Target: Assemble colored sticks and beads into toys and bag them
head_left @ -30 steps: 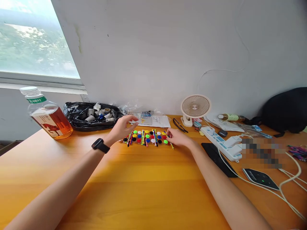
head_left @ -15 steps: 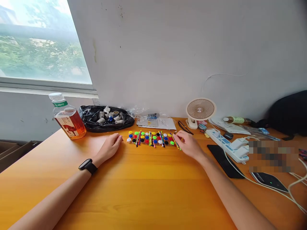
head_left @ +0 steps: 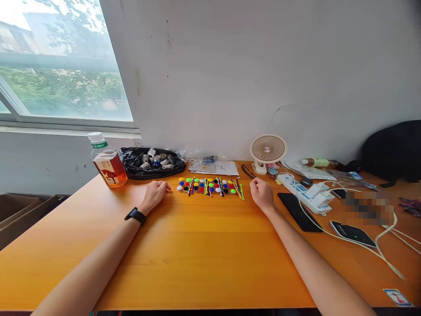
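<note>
Small round coloured pieces (head_left: 211, 185), in red, yellow, blue, green, black and white, lie in rows on the wooden table (head_left: 184, 254). Groups of thin coloured sticks (head_left: 205, 187) stand between the blocks of round pieces. At the right end, a bright green stick (head_left: 242, 192) lies slightly apart, beside other sticks. My left hand (head_left: 155, 194) rests just left of the pieces with its fingers curled in, nothing visible in it. On the other side, my right hand (head_left: 262, 193) is closed in a fist, apart from the sticks; no object shows in it.
Back left are an amber drink bottle (head_left: 110, 169) and a black plastic bag (head_left: 131, 172) holding grey cylinders. Papers (head_left: 230, 168) and a small fan (head_left: 268, 149) stand along the wall. Rightward lie a black pouch (head_left: 297, 213), a power strip (head_left: 304, 195) and white cables.
My right hand has drawn away from the sticks to the right, leaving the green stick in view. My left hand has hardly moved. The camera view has shifted a little.
</note>
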Demonstrator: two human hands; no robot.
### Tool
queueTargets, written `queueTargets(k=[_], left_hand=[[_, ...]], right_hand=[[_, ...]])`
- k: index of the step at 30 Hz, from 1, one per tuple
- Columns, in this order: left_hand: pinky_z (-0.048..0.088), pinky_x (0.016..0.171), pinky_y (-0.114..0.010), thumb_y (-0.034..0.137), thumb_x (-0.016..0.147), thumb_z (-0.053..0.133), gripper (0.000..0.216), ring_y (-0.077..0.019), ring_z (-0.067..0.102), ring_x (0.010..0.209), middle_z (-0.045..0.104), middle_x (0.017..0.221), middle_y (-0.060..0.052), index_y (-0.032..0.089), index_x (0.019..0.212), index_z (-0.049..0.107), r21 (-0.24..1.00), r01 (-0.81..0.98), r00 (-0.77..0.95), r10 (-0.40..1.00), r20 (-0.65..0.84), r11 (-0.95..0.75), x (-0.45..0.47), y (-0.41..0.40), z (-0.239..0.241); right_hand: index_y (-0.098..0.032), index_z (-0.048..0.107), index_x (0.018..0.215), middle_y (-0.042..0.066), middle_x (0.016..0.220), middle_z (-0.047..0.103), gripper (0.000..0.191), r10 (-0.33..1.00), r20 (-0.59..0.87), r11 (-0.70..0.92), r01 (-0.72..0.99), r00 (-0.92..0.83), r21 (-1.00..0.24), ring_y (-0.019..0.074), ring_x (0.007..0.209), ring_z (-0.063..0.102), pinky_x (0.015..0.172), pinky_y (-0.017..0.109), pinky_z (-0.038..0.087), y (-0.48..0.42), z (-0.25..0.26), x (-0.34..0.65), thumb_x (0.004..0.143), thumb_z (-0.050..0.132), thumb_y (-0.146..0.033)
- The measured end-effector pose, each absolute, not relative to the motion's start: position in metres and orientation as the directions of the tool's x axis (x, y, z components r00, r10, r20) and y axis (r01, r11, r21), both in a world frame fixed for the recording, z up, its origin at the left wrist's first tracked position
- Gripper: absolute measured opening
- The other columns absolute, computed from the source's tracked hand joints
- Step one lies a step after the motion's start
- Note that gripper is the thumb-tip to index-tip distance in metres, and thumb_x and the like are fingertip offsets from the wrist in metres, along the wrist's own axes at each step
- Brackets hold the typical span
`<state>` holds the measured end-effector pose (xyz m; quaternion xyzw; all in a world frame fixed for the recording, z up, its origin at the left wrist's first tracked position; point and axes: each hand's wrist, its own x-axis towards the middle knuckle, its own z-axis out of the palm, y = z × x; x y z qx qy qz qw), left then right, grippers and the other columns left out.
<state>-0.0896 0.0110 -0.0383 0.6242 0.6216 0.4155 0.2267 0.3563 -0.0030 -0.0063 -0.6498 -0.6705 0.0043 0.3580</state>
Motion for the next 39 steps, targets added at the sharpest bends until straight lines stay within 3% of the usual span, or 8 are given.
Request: queueTargets(k=[6,9,13,17,22,27,33,39], left_hand=[[0.047,0.068,-0.032,0.039,0.085,0.045,0.041,-0.0251,0.068,0.07,0.07,0.062,-0.006,0.02,0.06,0.072,0.758,0.636,-0.114,0.953,0.281,-0.147,-0.088,0.009,-0.036],[0.05,0.08,-0.034,0.043,0.093,0.044,0.047,-0.0251,0.07,0.084,0.077,0.084,-0.009,0.02,0.062,0.071,0.729,0.651,-0.088,0.932,0.351,-0.213,-0.084,0.007,-0.035],[0.054,0.09,-0.037,0.043,0.101,0.048,0.039,-0.027,0.069,0.108,0.077,0.118,-0.01,0.02,0.105,0.079,0.601,0.678,0.119,0.87,0.478,-0.423,-0.077,0.005,-0.037],[0.05,0.111,-0.046,0.035,0.107,0.047,0.038,-0.028,0.06,0.131,0.069,0.144,-0.006,0.028,0.137,0.07,0.381,0.691,0.402,0.765,0.504,-0.614,-0.072,0.005,-0.042],[0.051,0.11,-0.047,0.037,0.109,0.048,0.037,-0.0285,0.061,0.128,0.068,0.145,-0.006,0.029,0.136,0.071,0.271,0.726,0.456,0.738,0.497,-0.631,-0.072,0.006,-0.046],[0.053,0.109,-0.047,0.037,0.107,0.051,0.036,-0.0298,0.06,0.126,0.066,0.143,-0.01,0.025,0.135,0.07,0.275,0.757,0.4,0.753,0.522,-0.593,-0.072,0.004,-0.047],[0.052,0.11,-0.049,0.037,0.105,0.053,0.036,-0.0307,0.059,0.126,0.066,0.14,-0.011,0.023,0.134,0.069,0.311,0.754,0.366,0.764,0.532,-0.578,-0.072,0.004,-0.046],[0.044,0.12,-0.052,0.042,0.108,0.05,0.048,-0.032,0.05,0.143,0.053,0.161,-0.007,0.03,0.154,0.058,0.257,0.744,0.47,0.756,0.456,-0.617,-0.07,-0.001,-0.043]], right_hand=[[-0.025,0.043,0.062,0.009,0.079,0.071,0.034,0.848,0.526,0.235,0.842,0.067,-0.486,0.0228,0.071,0.063,0.067,0.033,0.038,-0.006,-0.008,0.352,0.096,0.041,-0.026],[-0.025,0.045,0.06,0.008,0.077,0.071,0.034,0.826,0.559,0.266,0.824,0.072,-0.5,0.0221,0.07,0.064,0.066,0.032,0.039,-0.005,-0.011,0.352,0.095,0.044,-0.026],[-0.025,0.049,0.061,0.007,0.068,0.068,0.032,0.785,0.607,0.29,0.793,0.122,-0.535,0.0219,0.065,0.062,0.063,0.032,0.039,-0.003,-0.015,0.351,0.093,0.044,-0.025],[-0.025,0.046,0.059,0.006,0.069,0.065,0.036,0.75,0.652,0.35,0.772,0.108,-0.53,0.02,0.062,0.059,0.062,0.034,0.039,-0.004,-0.016,0.345,0.095,0.046,-0.027],[-0.026,0.04,0.07,0.002,0.075,0.053,0.033,0.696,0.718,0.436,0.787,0.013,-0.437,0.0198,0.069,0.052,0.066,0.034,0.039,-0.004,-0.019,0.336,0.095,0.06,-0.032],[-0.025,0.021,0.067,0.007,0.088,0.053,0.046,0.676,0.728,0.48,0.819,-0.117,-0.314,0.0228,0.082,0.053,0.072,0.037,0.04,-0.001,-0.021,0.339,0.101,0.051,-0.025],[-0.024,0.031,0.068,0.008,0.095,0.063,0.037,0.673,0.702,0.471,0.867,-0.233,-0.164,0.0261,0.09,0.053,0.075,0.039,0.039,-0.004,-0.017,0.34,0.094,0.049,-0.006],[-0.025,0.025,0.068,0.006,0.085,0.056,0.044,0.678,0.713,0.493,0.829,-0.177,-0.263,0.0239,0.081,0.052,0.074,0.038,0.041,-0.007,-0.016,0.331,0.101,0.053,-0.018]])
